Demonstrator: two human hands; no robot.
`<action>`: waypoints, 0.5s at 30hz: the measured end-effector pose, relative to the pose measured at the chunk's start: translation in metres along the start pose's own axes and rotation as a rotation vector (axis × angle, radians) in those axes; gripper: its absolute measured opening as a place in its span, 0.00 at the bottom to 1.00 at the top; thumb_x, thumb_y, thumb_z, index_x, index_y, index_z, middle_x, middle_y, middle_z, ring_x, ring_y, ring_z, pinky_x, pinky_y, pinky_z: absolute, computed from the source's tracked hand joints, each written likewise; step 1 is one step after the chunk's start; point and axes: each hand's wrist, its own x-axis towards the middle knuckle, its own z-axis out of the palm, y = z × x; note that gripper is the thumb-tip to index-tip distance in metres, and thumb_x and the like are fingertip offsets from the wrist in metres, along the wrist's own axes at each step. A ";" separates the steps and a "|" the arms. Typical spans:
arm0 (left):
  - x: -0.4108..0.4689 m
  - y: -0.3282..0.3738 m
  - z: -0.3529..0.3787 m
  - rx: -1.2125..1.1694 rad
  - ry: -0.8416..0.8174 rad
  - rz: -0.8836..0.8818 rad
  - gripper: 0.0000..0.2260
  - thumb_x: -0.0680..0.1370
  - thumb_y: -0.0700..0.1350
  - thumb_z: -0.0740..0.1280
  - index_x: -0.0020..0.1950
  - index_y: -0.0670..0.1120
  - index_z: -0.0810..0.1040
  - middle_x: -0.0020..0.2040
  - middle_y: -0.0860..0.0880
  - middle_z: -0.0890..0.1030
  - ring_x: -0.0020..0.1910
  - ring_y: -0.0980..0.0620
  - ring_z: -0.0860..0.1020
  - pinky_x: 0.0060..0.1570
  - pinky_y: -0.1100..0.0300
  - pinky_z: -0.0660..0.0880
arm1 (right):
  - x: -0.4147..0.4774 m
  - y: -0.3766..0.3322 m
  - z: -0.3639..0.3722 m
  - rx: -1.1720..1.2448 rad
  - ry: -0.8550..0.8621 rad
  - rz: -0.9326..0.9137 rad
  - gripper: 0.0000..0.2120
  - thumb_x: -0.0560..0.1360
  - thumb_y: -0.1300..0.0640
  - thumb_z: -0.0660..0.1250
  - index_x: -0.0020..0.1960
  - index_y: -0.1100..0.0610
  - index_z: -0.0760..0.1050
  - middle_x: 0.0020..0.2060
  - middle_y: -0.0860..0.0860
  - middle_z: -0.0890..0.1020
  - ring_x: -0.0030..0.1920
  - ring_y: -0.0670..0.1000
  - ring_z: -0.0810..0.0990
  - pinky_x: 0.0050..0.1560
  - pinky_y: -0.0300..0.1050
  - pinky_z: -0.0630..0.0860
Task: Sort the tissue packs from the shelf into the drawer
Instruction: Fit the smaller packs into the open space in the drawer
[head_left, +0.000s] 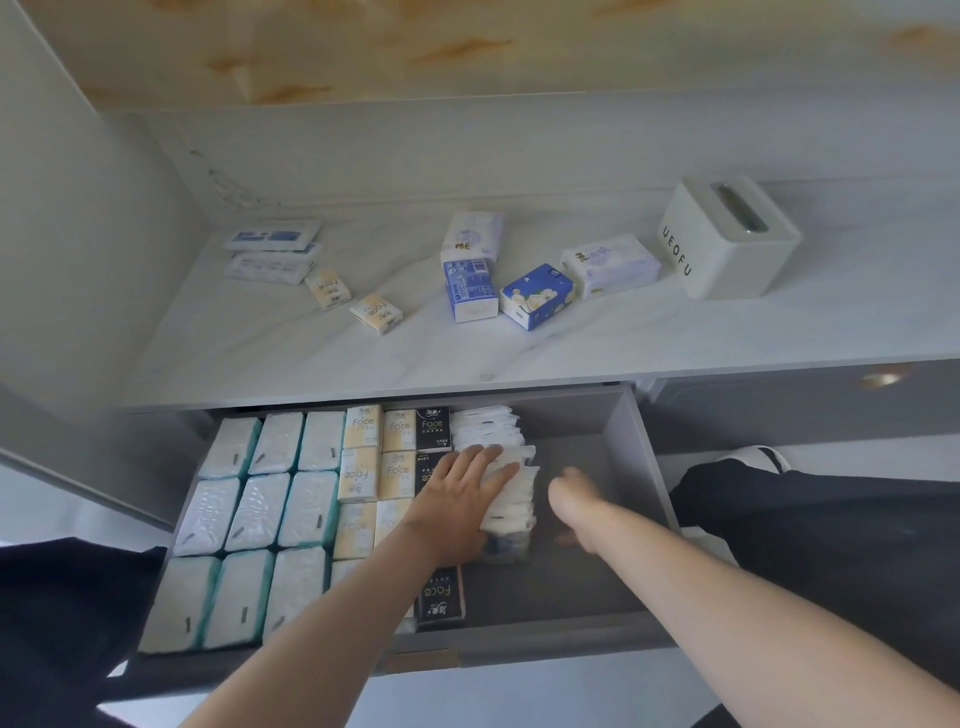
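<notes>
Drawer (641, 467): stood pulled open below the shelf (571, 343); its left part was packed in rows, its right part bare.
White flat packs (506, 467): stood on edge in a row inside the drawer, just right of the black packs (432, 427).
Left hand (462, 493): lay flat on that row, fingers spread and pressing, pinching nothing.
Right hand (574, 499): was blurred, just right of the row in the drawer; I couldn't tell whether it was spread or closed.
Packs left on the shelf: two small Face packs (353, 301), thin sachets (272, 252) and four bigger packs (535, 270), all behind the drawer.
Handling: they looked light, soft and squashy, with slick film; probably best held across the broad faces, gently.
Risk: the upright row seemed liable to topple into the drawer's bare side.
</notes>
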 end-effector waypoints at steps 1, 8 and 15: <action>0.000 0.000 0.001 0.003 -0.007 -0.026 0.44 0.75 0.58 0.63 0.80 0.50 0.37 0.80 0.46 0.42 0.79 0.44 0.42 0.77 0.46 0.42 | -0.002 -0.003 0.003 0.057 -0.075 -0.094 0.27 0.79 0.63 0.50 0.75 0.47 0.64 0.64 0.52 0.76 0.54 0.54 0.76 0.44 0.47 0.79; 0.000 0.003 0.012 0.044 -0.143 -0.095 0.43 0.77 0.62 0.53 0.77 0.43 0.31 0.78 0.43 0.31 0.76 0.44 0.30 0.75 0.43 0.35 | -0.016 -0.006 0.013 -0.120 -0.310 -0.255 0.38 0.74 0.71 0.50 0.77 0.40 0.57 0.58 0.49 0.77 0.46 0.48 0.75 0.39 0.39 0.72; 0.007 0.009 0.001 0.052 -0.227 -0.184 0.38 0.80 0.58 0.50 0.76 0.42 0.29 0.76 0.44 0.28 0.75 0.44 0.30 0.75 0.40 0.38 | -0.021 -0.003 0.018 -0.198 -0.245 -0.375 0.41 0.70 0.65 0.66 0.75 0.41 0.52 0.59 0.47 0.76 0.51 0.46 0.77 0.41 0.36 0.74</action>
